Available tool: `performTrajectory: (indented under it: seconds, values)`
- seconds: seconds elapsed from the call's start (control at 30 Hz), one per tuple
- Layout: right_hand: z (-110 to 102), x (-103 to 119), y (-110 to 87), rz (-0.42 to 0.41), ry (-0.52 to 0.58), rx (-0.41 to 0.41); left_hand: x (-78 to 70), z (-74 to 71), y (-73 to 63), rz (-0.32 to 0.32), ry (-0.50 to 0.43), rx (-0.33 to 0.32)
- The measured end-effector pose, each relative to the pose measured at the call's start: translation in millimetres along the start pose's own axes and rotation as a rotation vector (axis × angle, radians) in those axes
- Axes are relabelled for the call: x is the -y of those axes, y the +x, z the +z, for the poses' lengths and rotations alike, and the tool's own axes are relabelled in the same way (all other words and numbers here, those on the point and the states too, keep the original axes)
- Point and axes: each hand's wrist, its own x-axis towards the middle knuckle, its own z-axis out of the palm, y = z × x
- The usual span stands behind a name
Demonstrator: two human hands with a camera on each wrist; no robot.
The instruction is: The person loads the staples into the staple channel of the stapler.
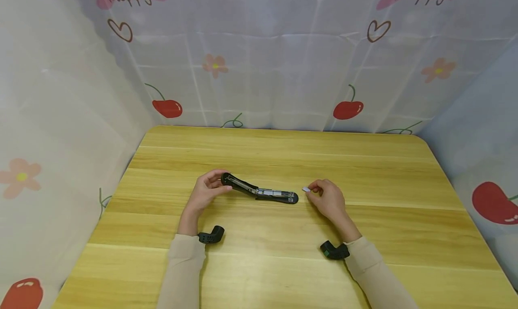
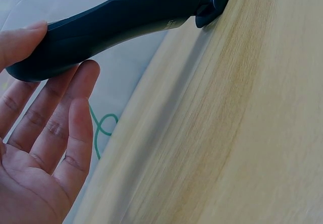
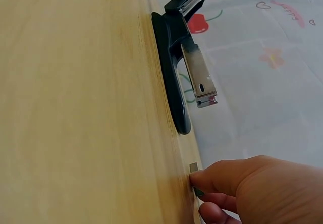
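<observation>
A black stapler [image 1: 278, 199] lies swung wide open on the table, its metal magazine [image 3: 199, 72] showing above the base. My left hand [image 1: 204, 193] grips the end of the raised top arm [image 2: 116, 30] between thumb and fingers, holding it up and to the left. To the right of the base's tip, my right hand [image 1: 328, 201] pinches a small grey strip of staples [image 1: 305, 189] between thumb and forefinger. A short gap separates the strip from the stapler. In the right wrist view, the fingers cover most of the strip [image 3: 194, 167].
The wooden table [image 1: 259, 268] has a far edge beyond the stapler. Behind it hangs a pale curtain [image 1: 267, 84] printed with cherries, flowers and hearts. A black camera mount sits on each wrist, the left [image 1: 211, 235] and the right [image 1: 335, 250].
</observation>
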Motion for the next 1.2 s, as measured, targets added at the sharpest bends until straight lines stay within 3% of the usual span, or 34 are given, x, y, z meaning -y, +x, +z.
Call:
performTrajectory:
  seconds: [0.33,0.77,1.2]
  values:
    - [1.2,-0.4,1.0,0.022,0.03,-0.015,0.5,-0.5,-0.2,0.011,-0.006,0.009]
    - [2.7,-2.5,0.9,0.007,0.16,-0.086,0.4,0.2,0.4,-0.001,0.017,0.001]
    - [-7.0,15.9,0.0,-0.151,0.217,-0.146,0.6,-0.6,0.5,-0.001,0.005,0.002]
